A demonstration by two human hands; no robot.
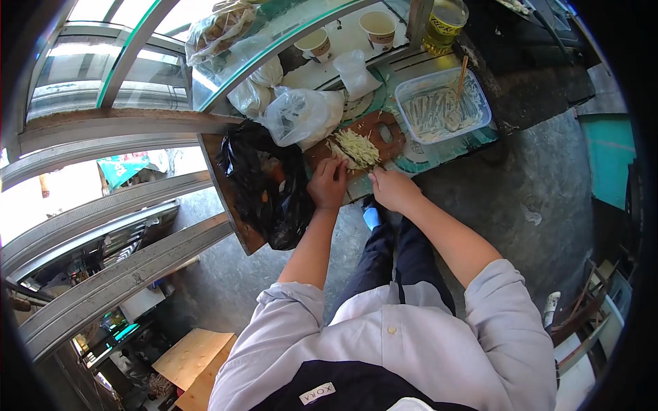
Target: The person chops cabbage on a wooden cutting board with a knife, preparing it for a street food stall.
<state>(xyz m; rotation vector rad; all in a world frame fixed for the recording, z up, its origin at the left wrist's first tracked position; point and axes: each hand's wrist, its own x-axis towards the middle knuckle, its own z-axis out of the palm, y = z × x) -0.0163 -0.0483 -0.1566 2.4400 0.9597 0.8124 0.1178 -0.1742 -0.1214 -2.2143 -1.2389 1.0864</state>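
Observation:
Shredded pale green vegetable [356, 149] lies in a small heap on a brown wooden cutting board [391, 139]. At the heap's lower left edge is my left hand [327, 183], its fingers bent and close together; whether anything is between them is too small to tell. My right hand [394, 190] is closed at the board's front edge, just right of the heap, and what it grips, if anything, is hidden. A black plastic bag [284, 205] lies open left of my left hand. Behind the board sits a clear plastic bag [301, 113] with white contents.
A white plastic tub [445, 109] with pale batter and a wooden stick stands at the right. Behind are paper cups [378, 31], a yellow-labelled container [444, 26] and more bags. Glass panes with metal frames [171, 123] rise at the left.

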